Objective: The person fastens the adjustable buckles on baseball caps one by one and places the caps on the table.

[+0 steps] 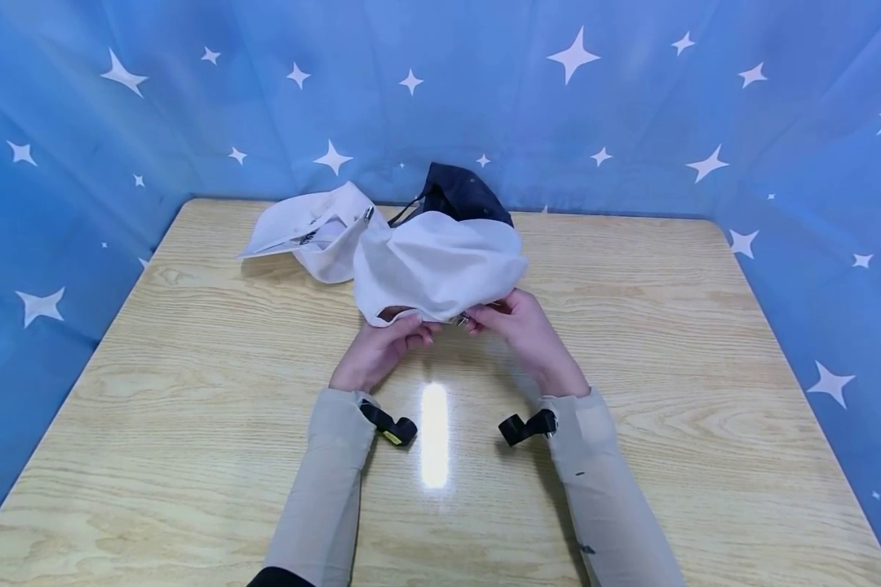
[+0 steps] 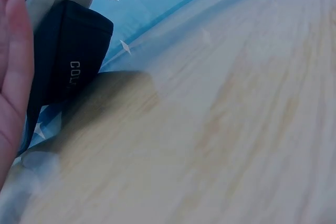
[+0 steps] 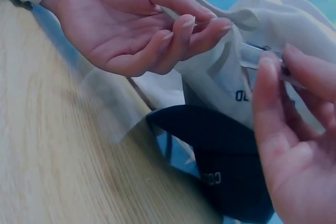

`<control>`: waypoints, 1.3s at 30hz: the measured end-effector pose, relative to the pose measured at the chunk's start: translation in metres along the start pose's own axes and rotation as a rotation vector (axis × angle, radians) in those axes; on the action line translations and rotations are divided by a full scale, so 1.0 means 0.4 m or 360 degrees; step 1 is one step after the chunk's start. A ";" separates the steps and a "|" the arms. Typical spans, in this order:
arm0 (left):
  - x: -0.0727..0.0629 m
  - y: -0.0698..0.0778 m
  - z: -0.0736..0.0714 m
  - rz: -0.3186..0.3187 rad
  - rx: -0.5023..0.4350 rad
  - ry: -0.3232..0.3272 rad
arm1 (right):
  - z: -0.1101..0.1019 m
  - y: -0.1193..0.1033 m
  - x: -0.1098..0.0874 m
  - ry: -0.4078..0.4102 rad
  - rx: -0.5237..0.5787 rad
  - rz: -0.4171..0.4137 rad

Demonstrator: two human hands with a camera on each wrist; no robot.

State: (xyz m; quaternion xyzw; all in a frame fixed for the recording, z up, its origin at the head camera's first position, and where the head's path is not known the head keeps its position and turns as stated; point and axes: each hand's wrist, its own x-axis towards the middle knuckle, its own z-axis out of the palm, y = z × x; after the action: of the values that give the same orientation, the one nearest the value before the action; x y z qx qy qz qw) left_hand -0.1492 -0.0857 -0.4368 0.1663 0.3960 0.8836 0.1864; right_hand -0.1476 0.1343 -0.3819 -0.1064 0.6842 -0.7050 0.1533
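Note:
Both hands hold a white cap (image 1: 440, 261) by its back edge, lifted toward the middle of the table. My left hand (image 1: 382, 350) pinches the rim beside the cap's back opening, thumb on top. On the other side of that opening, my right hand (image 1: 524, 334) grips the strap end at a small metal buckle (image 3: 251, 55) between thumb and fingers. Behind the held cap, a black cap (image 1: 470, 191) with pale lettering is partly hidden. To its left lies another white cap (image 1: 323, 224), its brim pointing left.
The caps are toward the back of a wood-grain table (image 1: 191, 391). A blue curtain with white stars (image 1: 484, 81) hangs around the table's far and side edges. Each wrist carries a small black camera (image 1: 392, 425) on a strap.

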 end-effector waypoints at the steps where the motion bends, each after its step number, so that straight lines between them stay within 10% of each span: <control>1: 0.000 0.001 0.000 0.0009 -0.0015 -0.0022 | 0.000 -0.001 -0.001 0.0031 0.0024 -0.0009; 15: -0.009 0.009 -0.003 -0.0002 -0.0184 -0.0006 | -0.013 -0.010 0.002 0.0268 0.0847 -0.0183; 39: -0.009 0.010 -0.009 0.0084 -0.0202 0.0105 | -0.012 -0.010 0.009 0.0278 0.0895 -0.0156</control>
State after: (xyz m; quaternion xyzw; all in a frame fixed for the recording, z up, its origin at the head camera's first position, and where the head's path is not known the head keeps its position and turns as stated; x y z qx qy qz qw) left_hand -0.1485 -0.0920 -0.4364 0.1352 0.3407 0.9165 0.1600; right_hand -0.1529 0.1375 -0.3784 -0.0317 0.4668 -0.8799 0.0831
